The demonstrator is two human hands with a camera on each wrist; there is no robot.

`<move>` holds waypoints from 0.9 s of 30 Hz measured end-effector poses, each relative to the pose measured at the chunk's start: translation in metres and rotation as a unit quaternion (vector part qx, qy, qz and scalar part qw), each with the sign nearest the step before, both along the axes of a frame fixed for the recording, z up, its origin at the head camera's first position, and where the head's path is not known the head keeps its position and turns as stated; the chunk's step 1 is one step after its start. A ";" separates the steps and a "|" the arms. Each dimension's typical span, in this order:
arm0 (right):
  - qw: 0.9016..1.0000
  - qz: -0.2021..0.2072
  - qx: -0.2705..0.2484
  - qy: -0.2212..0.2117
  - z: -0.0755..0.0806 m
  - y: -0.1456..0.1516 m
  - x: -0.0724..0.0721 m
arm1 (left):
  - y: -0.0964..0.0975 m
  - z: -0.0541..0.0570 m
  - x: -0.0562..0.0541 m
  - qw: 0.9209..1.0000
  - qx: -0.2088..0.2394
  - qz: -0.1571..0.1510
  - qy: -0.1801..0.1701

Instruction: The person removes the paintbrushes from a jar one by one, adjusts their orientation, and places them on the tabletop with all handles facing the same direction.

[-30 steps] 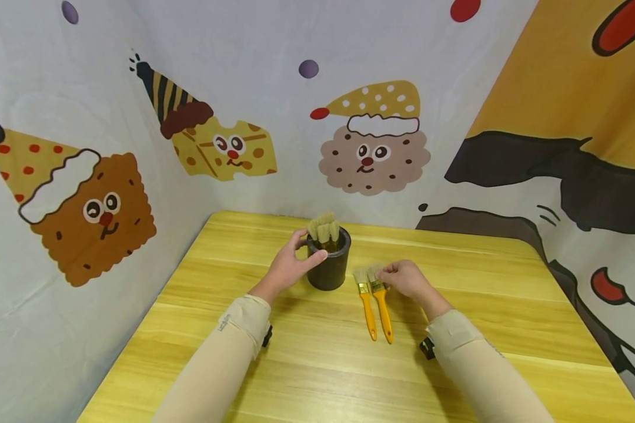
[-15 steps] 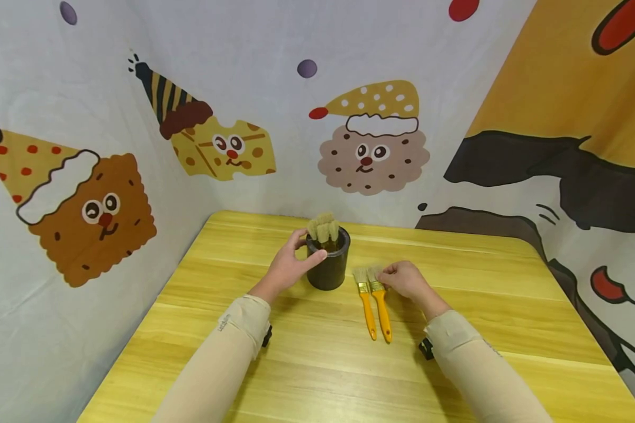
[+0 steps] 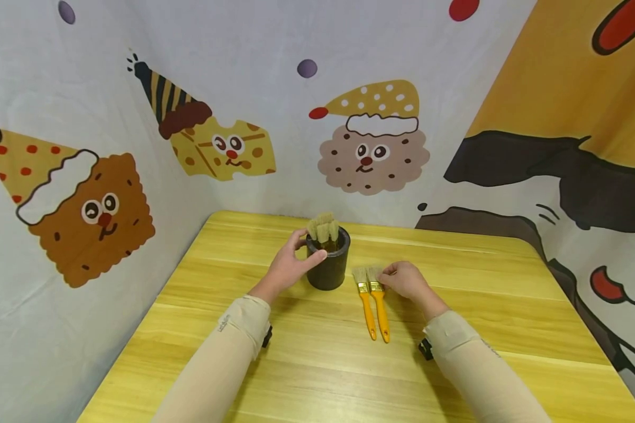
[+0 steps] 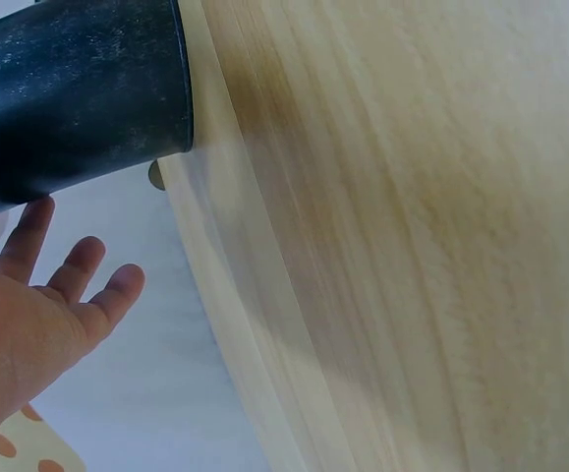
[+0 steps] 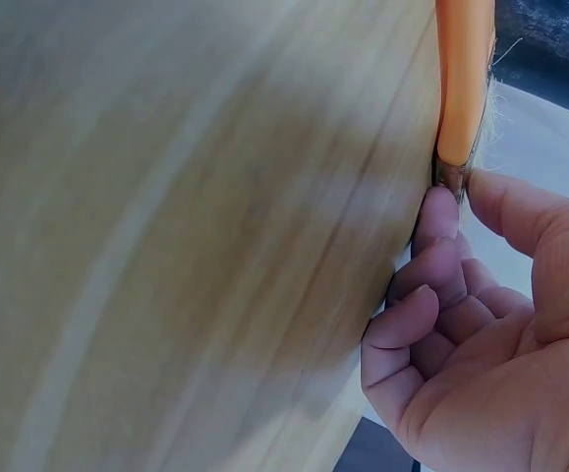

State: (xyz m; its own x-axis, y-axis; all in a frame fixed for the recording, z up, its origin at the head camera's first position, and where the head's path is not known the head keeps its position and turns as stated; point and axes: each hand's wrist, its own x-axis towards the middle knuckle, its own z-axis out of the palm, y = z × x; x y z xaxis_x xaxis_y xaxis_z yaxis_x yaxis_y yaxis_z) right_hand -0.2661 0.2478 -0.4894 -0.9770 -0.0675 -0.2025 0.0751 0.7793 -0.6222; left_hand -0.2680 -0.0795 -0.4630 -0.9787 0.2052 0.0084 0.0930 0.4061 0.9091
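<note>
A dark, nearly black cup (image 3: 327, 273) stands upright on the table with several bristle brush heads (image 3: 324, 230) poking out of its top. My left hand (image 3: 287, 265) holds it by the rim, thumb on the near side and a finger on the far left. In the left wrist view the other fingers (image 4: 117, 290) spread away below the cup wall. Two flat paintbrushes with orange handles lie side by side right of the cup, bristles pointing away. My right hand (image 3: 407, 281) pinches the right paintbrush (image 3: 381, 314) near its metal band; the left paintbrush (image 3: 367, 314) lies untouched.
The yellow wood-grain table (image 3: 307, 376) reaches back to a white cloth backdrop (image 3: 275, 70) printed with cartoon food figures. Another cloth face closes off the left side. Small black devices (image 3: 425, 349) sit under both wrists.
The right paintbrush has swung slightly, its handle end shifting left so it lies more in line with the other brush. The left hand and cup have stayed put.
</note>
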 end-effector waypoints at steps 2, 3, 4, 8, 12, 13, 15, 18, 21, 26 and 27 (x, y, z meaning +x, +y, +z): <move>1.000 -0.003 0.002 -0.001 -0.001 0.000 0.000 | 0.000 0.000 0.000 1.000 0.000 0.000 0.001; 1.000 -0.003 0.003 -0.001 -0.001 0.000 0.000 | 0.000 0.000 0.000 1.000 0.000 0.000 0.001; 1.000 -0.003 0.004 0.000 -0.001 0.001 0.000 | 0.000 0.000 0.000 1.000 0.000 -0.001 0.000; 1.000 -0.002 0.001 0.001 -0.001 0.001 0.000 | 0.000 -0.001 0.000 1.000 0.003 -0.001 0.000; 1.000 -0.004 -0.006 0.000 0.000 0.001 0.001 | 0.000 -0.001 0.001 1.000 0.007 -0.003 0.002; 1.000 -0.004 -0.007 -0.001 0.000 0.001 0.001 | -0.001 -0.001 0.000 1.000 0.007 -0.003 0.002; 1.000 -0.003 -0.010 0.000 0.000 0.001 0.001 | -0.001 -0.001 0.000 1.000 0.007 -0.004 0.003; 1.000 -0.004 -0.013 0.002 0.000 0.001 0.002 | 0.000 -0.002 0.000 1.000 0.008 -0.005 0.004; 1.000 -0.004 -0.015 0.004 0.000 0.002 0.002 | 0.000 -0.002 0.000 1.000 0.009 -0.006 0.004; 1.000 -0.004 -0.015 0.007 0.000 0.003 0.002 | 0.000 -0.002 0.000 1.000 0.012 -0.009 0.000; 1.000 -0.003 -0.013 0.009 0.000 0.003 0.002 | 0.000 -0.002 0.001 1.000 0.013 -0.010 -0.001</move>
State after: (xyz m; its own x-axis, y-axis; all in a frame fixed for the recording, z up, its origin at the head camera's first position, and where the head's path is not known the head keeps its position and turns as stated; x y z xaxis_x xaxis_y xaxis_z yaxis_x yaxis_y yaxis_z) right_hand -0.2639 0.2510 -0.4898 -0.9810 -0.0659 -0.1825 0.0686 0.7619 -0.6440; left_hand -0.2675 -0.0795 -0.4646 -0.9746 0.2238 0.0121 0.0989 0.3807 0.9194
